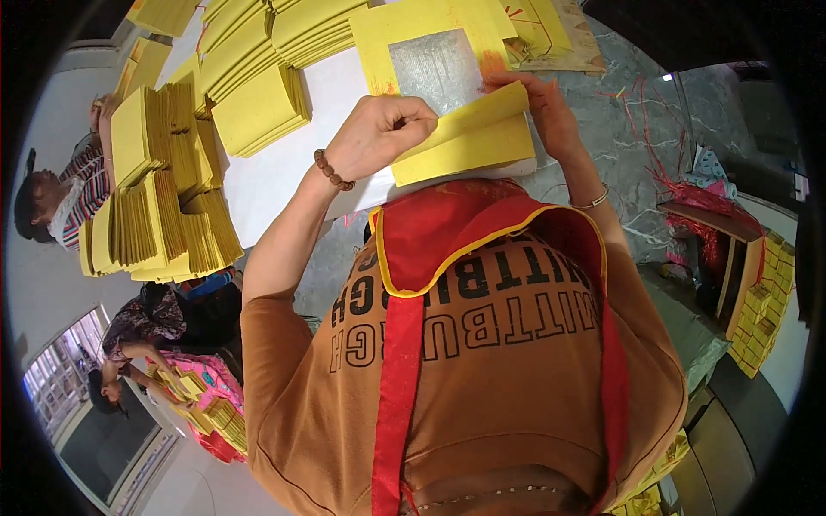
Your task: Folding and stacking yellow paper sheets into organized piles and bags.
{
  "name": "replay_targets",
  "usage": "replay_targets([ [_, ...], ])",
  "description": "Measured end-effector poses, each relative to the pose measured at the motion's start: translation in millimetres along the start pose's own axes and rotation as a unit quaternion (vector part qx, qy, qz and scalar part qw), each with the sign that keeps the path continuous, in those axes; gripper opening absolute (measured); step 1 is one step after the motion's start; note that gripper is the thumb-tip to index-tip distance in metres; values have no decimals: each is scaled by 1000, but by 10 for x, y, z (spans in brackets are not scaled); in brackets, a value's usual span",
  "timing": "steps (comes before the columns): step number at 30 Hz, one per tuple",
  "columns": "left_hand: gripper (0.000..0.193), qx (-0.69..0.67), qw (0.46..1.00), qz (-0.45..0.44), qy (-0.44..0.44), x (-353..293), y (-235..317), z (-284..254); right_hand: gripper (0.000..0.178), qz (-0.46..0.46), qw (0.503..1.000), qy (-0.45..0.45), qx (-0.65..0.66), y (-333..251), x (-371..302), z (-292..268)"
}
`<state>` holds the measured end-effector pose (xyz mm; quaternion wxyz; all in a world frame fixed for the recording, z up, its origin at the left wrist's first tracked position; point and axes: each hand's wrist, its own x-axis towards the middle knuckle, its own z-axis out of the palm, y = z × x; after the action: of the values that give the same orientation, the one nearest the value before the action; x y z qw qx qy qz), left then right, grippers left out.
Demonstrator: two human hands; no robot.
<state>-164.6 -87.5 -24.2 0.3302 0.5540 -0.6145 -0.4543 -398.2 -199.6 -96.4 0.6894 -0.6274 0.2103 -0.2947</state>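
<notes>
My left hand [379, 133], with a brown bead bracelet on the wrist, pinches the left edge of a folded yellow paper sheet [469, 142]. At the sheet's upper right corner my right hand [542, 103], wearing a thin bangle, holds the folded-over flap. The sheet lies on a white table [258, 185] just in front of my chest. Beyond it rests a flat yellow sheet with a silver foil square [434, 60] in its middle.
Stacks of folded yellow paper [258, 107] cover the table's left and far side, with upright bundles [163, 206] at the left edge. A person in a striped top [82, 185] works at the left; other people [163, 327] sit lower left. Red string [654, 146] lies on the grey floor at right.
</notes>
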Motion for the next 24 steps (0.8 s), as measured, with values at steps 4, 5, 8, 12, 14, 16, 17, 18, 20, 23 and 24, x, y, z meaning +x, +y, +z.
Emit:
replay_targets([
  [4, 19, 8, 1000, -13, -4, 1, 9, -4, 66, 8, 1000, -8, 25, 48, -24, -24],
  [5, 20, 5, 1000, -13, -4, 3, 2, -6, 66, 8, 1000, -7, 25, 34, -30, -27],
  [8, 19, 7, 1000, -9, -3, -8, -18, -8, 50, 46, 998, -38, -12, -103, -29, -2],
  [12, 19, 6, 1000, -26, 1, 3, -12, 14, 42, -32, 991, -78, -102, -195, -36, -4],
  [14, 18, 44, 999, 0, 18, -18, -53, 69, 43, -8, 990, -73, -124, -182, -37, -9],
  [16, 21, 140, 978, 125, 96, -23, -33, 238, 42, 33, 994, -49, -92, -174, -34, -7],
  [17, 25, 232, 925, 245, 172, -41, -13, 298, 42, 34, 994, -47, -92, -174, -34, -2],
  [18, 25, 232, 925, 246, 171, -70, 16, 303, 39, 36, 996, -36, -79, -171, -38, 5],
  [20, 37, 398, 870, 288, 43, -117, 115, 287, 37, 39, 997, -24, -67, -168, -51, 19],
  [23, 43, 423, 873, 240, 36, -142, 201, 345, 33, 34, 999, -8, -32, -190, -37, 41],
  [24, 44, 441, 870, 220, 28, -150, 212, 359, 32, 36, 999, 5, -32, -196, -38, 54],
])
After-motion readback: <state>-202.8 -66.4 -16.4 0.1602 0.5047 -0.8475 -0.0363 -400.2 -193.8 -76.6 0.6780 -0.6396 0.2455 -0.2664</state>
